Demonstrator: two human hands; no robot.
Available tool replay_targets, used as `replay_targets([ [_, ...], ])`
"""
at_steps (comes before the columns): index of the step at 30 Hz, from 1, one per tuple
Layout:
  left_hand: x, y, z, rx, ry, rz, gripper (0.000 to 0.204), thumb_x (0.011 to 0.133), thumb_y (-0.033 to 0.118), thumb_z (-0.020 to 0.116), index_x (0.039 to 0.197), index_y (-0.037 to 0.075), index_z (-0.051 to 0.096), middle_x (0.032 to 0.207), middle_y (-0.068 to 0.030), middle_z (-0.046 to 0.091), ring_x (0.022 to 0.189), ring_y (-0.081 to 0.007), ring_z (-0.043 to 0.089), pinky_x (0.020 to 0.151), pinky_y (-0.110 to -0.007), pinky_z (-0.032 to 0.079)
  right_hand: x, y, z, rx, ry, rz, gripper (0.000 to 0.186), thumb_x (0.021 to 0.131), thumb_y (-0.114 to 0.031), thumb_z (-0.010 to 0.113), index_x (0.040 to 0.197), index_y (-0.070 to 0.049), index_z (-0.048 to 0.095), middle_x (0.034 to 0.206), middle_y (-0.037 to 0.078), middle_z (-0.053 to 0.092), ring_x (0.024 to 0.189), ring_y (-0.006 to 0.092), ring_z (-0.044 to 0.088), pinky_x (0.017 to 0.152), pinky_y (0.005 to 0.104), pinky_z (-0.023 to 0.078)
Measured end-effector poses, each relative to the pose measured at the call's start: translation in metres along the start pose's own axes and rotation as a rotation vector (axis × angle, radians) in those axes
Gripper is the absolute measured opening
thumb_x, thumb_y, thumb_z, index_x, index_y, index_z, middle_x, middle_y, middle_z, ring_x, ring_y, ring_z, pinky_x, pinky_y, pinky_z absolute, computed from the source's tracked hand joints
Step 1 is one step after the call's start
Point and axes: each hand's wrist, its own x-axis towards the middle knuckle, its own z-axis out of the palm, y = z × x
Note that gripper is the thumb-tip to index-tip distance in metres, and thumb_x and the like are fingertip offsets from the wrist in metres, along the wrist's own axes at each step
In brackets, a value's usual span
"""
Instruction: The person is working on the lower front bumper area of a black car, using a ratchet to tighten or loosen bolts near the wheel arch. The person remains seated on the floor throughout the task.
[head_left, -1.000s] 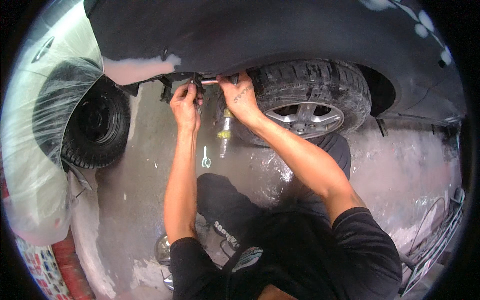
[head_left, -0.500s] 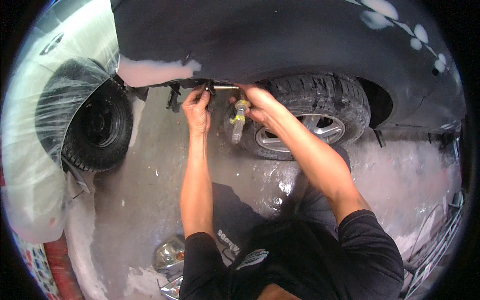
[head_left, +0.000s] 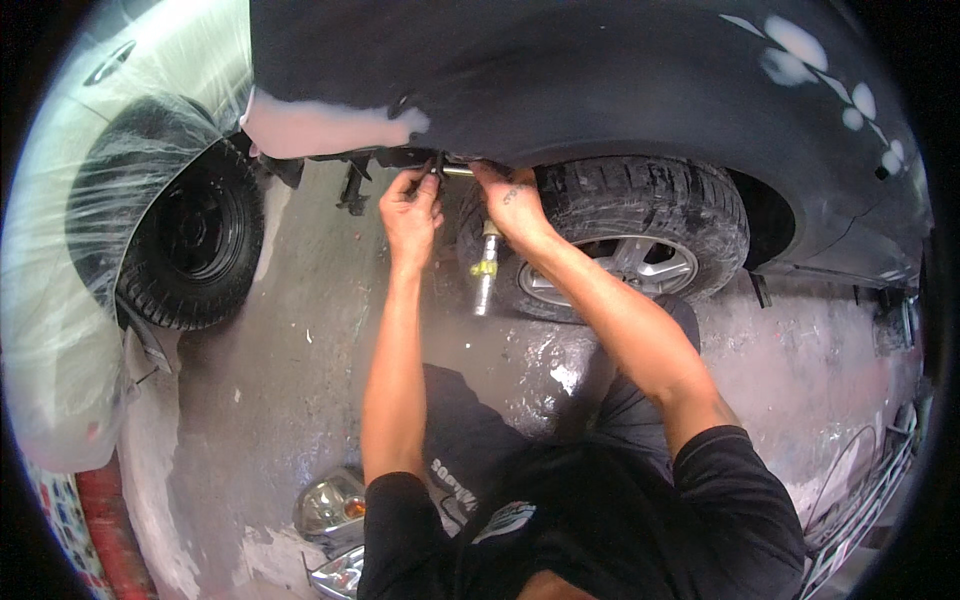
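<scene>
My left hand [head_left: 412, 208] reaches up to the lower edge of a dark car body panel [head_left: 560, 80], fingers pinched on a small dark part [head_left: 437, 166] under that edge. My right hand [head_left: 512, 203] is right beside it, fingers curled under the same edge and closed on a short silver rod [head_left: 457, 171] that runs between the two hands. Part of its fingers is hidden by the panel. A silvery cylinder with a yellow band [head_left: 486, 272] shows below my right hand; I cannot tell whether it hangs or lies on the floor.
The car's wheel with a silver rim [head_left: 640, 255] stands just right of my hands. At the left is a car wrapped in plastic film [head_left: 60, 300] with a black wheel [head_left: 195, 240]. Headlight units [head_left: 330, 505] lie by my knee on the wet concrete floor [head_left: 290, 380]. A metal grille [head_left: 865, 495] is low right.
Both hands stay at the panel's lower edge and have drawn closer together. The view has shifted, and a small wrench seen on the floor a second ago is out of sight.
</scene>
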Motion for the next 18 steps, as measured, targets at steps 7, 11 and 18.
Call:
replay_targets([
  [7, 0.0, 0.047, 0.017, 0.068, 0.116, -0.388, 0.01, 0.099, 0.012, 0.061, 0.1, 0.003, 0.058, 0.076, -0.0015, 0.053, 0.051, -0.0056, 0.041, 0.039, -0.021, 0.029, -0.025, -0.011, 0.0, -0.252, 0.083, -0.127, 0.038, 0.091, -0.023, 0.069, 0.111, 0.008, 0.059, 0.103, 0.028, 0.068, 0.1, 0.0393, 0.068, 0.088, 0.0414, 0.05],
  [11, 0.002, 0.068, 0.019, 0.216, 0.085, -0.496, 0.019, 0.099, 0.014, 0.059, 0.112, 0.0, 0.056, 0.08, -0.0033, 0.052, 0.056, -0.0078, 0.042, 0.043, -0.023, 0.031, -0.028, -0.014, 0.001, -0.11, 0.082, -0.189, 0.04, 0.091, -0.022, 0.069, 0.115, 0.008, 0.057, 0.105, 0.027, 0.068, 0.1, 0.0411, 0.067, 0.088, 0.0416, 0.049],
  [18, -0.008, 0.028, 0.018, -0.002, 0.132, -0.248, 0.019, 0.099, 0.016, 0.063, 0.107, 0.0, 0.061, 0.084, -0.0039, 0.056, 0.062, -0.0131, 0.05, 0.048, -0.027, 0.038, -0.022, -0.019, -0.008, -0.113, 0.152, -0.165, 0.041, 0.091, -0.027, 0.067, 0.11, 0.008, 0.059, 0.107, 0.03, 0.067, 0.103, 0.0469, 0.064, 0.087, 0.0471, 0.048],
])
